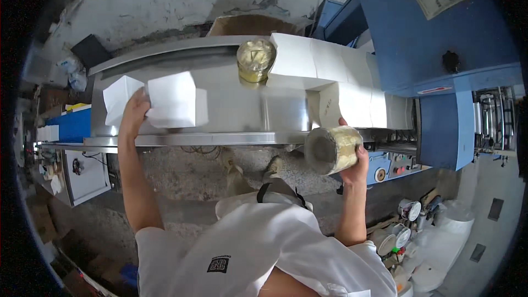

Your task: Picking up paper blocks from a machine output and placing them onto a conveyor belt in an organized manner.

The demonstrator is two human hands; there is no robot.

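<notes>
My left hand [136,111] is over the left part of the metal table, its fingers closed at the edge of a blurred white carton [171,100]. A second white carton piece [120,99] angles out on the other side of that hand; whether the two are joined I cannot tell. In front of the table, my right hand [355,168] grips a yellowish, clear-wrapped cylinder [342,148], its grey round end turned left. A similar wrapped cylinder [256,59] stands at the table's far side, beside a row of white boxes [300,58].
More white boxes [357,104] line the right end of the steel table [220,99], by a blue machine [440,38]. A control panel with buttons [399,166] sits below it. Behind the table is an open brown carton [253,25]. Tubs and bags [410,231] crowd the floor at right.
</notes>
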